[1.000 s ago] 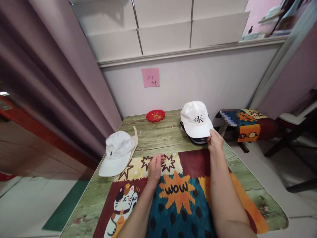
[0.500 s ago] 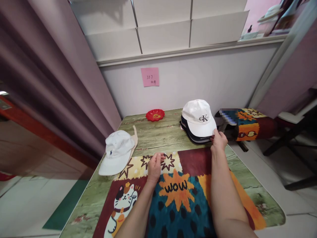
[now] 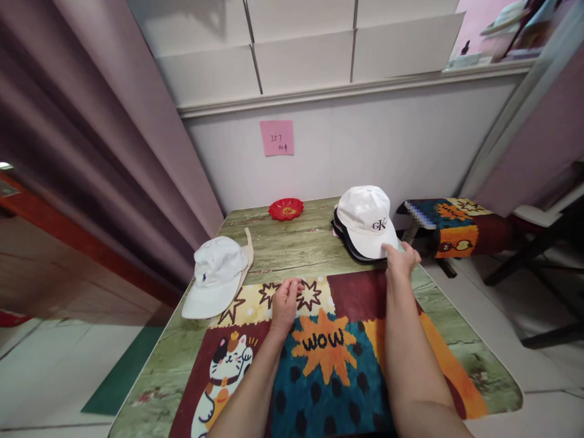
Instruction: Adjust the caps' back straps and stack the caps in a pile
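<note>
Holding the left hand (image 3: 286, 301) at the far side of the patterned mat (image 3: 323, 395), curling its fingers together. Now, toward the table's (image 3: 292, 249) left edge, seeing a white cap (image 3: 216, 274) with a small dark emblem, part-covering a beige piece (image 3: 249, 255). Over near the far right corner, touching the lettered cap's (image 3: 362, 210) brim with the right hand's (image 3: 401, 258) thumb, extending fingers past it; gripping or merely resting, not being able to tell. Finding dark caps (image 3: 343, 238) beneath. Along the far edge, spotting a red dish (image 3: 286, 208); beyond, facing a pink note (image 3: 277, 138).
</note>
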A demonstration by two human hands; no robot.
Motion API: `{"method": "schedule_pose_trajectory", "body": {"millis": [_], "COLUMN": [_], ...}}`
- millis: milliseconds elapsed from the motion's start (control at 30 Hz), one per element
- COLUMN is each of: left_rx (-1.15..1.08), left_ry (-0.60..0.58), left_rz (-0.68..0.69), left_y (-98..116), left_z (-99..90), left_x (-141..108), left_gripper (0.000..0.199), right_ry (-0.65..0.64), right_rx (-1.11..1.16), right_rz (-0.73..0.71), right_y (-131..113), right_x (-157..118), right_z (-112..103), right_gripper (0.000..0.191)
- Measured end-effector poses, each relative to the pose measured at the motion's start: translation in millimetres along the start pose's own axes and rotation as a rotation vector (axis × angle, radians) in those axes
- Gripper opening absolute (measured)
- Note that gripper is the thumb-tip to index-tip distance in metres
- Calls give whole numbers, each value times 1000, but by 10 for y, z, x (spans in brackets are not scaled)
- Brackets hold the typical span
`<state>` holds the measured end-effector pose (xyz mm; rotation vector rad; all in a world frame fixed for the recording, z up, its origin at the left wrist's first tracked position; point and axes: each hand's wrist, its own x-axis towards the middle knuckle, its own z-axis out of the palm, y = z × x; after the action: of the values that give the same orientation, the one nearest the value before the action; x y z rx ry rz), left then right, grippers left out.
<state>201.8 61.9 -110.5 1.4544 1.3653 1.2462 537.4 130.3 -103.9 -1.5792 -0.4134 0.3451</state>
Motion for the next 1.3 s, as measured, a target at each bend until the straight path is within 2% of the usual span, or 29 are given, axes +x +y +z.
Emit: {"method": "schedule_pose_trajectory", "body": {"millis": [67, 133, 200, 267, 333, 400, 533, 600, 667, 733, 800, 900, 967, 1000, 1067, 1133, 1200, 1300], "left_rx": [-1, -6, -8, -10, -19, -32, -67, -116, -177, -186, -105, 114, 294, 372, 495, 527, 492, 406], "left_ry": [0, -2, -5, -3, 0, 5, 13, 26, 59, 135, 283, 604, 805, 866, 901, 854, 806, 808], "left_rz": [3, 5, 7, 7, 2, -3, -18, -36, -57, -59, -19, 78, 101, 81, -14, -90, -112, -97], "left_y": [-2, -7, -15, -25, -30, -26, -12, -17, -21, 2, 72, 240, 340, 370, 381, 331, 253, 170], "left_z": [0, 2, 7, 14, 23, 37, 77, 84, 47, -71, -290, -770, -1115, -1271, -1523, -1681, -1761, -1826], "left_x": [-1, -2, -1, 2, 1, -13, -85, -118, -118, -64, 50, 302, 470, 537, 624, 653, 652, 663], "left_gripper": [36, 36, 35, 35, 34, 32, 28, 28, 31, 33, 30, 27, 28, 31, 34, 30, 19, 12], "right_ry": [97, 149, 98, -9, -92, -111, -47, 32, 58, 5, -125, -342, -421, -441, -461, -469, -466, -456], "right_rx": [-122, -279, -407, -458, -480, -495, -506, -438, -320, -180, -25, 129, 124, 105, 76, 71, 73, 84], "right_rz": [-89, -245, -374, -385, -355, -340, -380, -445, -547, -594, -567, -490, -485, -495, -517, -525, -521, -502], "right_y": [-84, -166, -213, -211, -172, -129, -152, -241, -365, -492, -599, -710, -765, -789, -835, -873, -902, -934], "right_x": [-58, -126, -199, -268, -319, -345, -343, -346, -383, -473, -616, -871, -1015, -1070, -1142, -1170, -1170, -1155], "right_z": [5, 31, 65, 93, 105, 99, 60, 59, 86, 141, 213, 315, 348, 351, 337, 310, 285, 255], "right_gripper": [77, 80, 77, 70, 63, 62, 61, 54, 45, 33, 30, 35, 36, 35, 33, 32, 31, 31]}}
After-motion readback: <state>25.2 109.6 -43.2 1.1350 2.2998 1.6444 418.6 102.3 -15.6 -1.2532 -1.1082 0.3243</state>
